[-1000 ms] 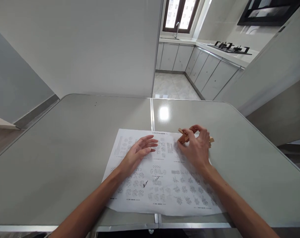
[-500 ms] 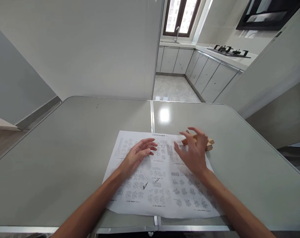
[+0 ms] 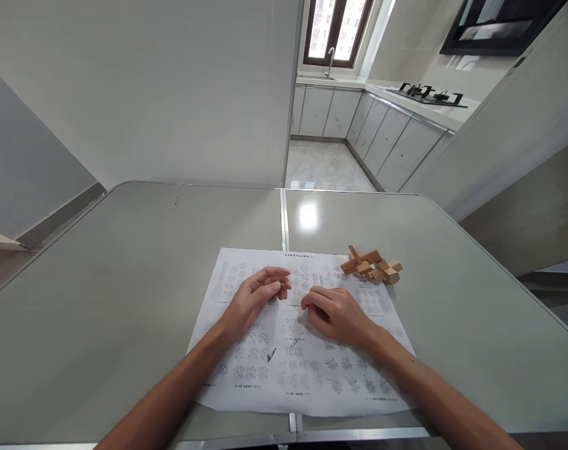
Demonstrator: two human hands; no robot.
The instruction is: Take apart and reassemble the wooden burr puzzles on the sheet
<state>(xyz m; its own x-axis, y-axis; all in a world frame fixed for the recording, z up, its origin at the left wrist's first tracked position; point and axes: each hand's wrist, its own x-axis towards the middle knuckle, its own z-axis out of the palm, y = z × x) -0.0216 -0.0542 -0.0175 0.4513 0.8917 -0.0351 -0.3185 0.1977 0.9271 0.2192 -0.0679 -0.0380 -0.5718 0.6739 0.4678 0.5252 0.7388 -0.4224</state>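
A printed sheet of paper (image 3: 307,375) with rows of small diagrams lies flat on the grey table (image 3: 124,281). My left hand (image 3: 253,300) rests on the sheet's upper left part, fingers loosely curled and empty. On the sheet's middle lies my right hand (image 3: 333,314), palm down with fingers stretched toward the left hand, holding nothing. A wooden interlocking puzzle (image 3: 372,265) of light-brown sticks sits at the sheet's top right corner, apart from both hands.
A metal seam (image 3: 282,215) runs down the table's middle. Beyond the table stands a white wall panel (image 3: 171,87). An open kitchen with cabinets (image 3: 340,112), a hob (image 3: 427,95) and a window (image 3: 333,28) lies behind.
My right hand let go of the wooden puzzle, drew back left and settled flat on the paper. The puzzle now lies alone on the table. My left hand curled slightly.
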